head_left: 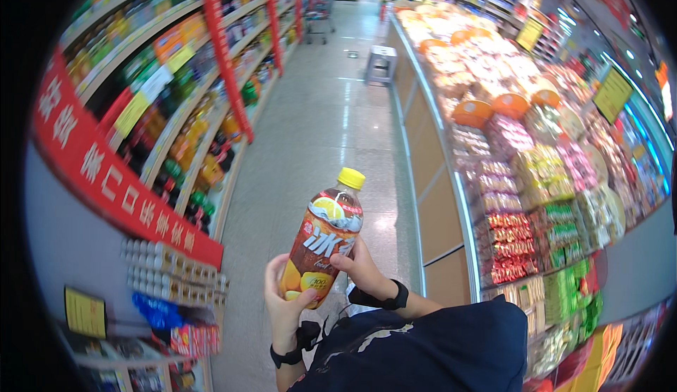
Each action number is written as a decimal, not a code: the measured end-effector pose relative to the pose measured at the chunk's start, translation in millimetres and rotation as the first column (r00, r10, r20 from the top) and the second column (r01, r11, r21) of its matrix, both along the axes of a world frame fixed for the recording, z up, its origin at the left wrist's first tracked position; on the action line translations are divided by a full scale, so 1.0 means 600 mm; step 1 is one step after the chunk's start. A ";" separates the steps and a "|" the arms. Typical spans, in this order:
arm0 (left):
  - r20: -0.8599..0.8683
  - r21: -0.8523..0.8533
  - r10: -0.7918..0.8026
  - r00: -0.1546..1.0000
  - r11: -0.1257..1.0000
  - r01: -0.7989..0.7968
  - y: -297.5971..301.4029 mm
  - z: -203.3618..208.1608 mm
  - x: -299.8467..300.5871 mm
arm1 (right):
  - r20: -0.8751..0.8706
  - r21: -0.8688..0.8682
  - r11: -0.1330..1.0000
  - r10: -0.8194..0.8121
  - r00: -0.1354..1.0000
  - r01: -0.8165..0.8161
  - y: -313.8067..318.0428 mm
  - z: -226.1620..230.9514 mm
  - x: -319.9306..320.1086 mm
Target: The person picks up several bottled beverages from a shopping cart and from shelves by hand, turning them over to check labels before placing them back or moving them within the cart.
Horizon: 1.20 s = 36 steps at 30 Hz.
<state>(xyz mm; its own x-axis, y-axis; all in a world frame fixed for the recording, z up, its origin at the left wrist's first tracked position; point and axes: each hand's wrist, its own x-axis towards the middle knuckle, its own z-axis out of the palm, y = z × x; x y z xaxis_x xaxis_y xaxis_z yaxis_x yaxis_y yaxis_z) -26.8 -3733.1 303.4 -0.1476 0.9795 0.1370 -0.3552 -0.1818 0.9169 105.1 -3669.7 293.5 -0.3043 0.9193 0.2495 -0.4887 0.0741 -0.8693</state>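
A plastic bottle of brown iced tea (pixel 326 233) with a yellow cap and a lemon-printed label is held upright, tilted a little to the right, before my body. My left hand (pixel 285 304) wraps round its lower left side, the thumb across the front near the base. My right hand (pixel 363 268) grips its right side at mid-height, thumb on the label. Both hands are closed on the bottle; the fingers behind it are hidden. Dark straps circle both wrists.
Shelves of drink bottles (pixel 176 138) with red uprights line the left. A counter of packaged snacks (pixel 508 173) runs along the right. Ahead in the aisle (pixel 324 103) stand a grey stool (pixel 381 65) and a shopping cart (pixel 319 21). Stacked packs (pixel 169 272) sit near left.
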 end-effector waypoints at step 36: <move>-0.753 0.206 -0.377 0.540 0.644 0.737 0.703 0.129 0.239 | -0.566 -0.645 0.688 -0.137 0.813 -0.333 0.617 -0.009 0.231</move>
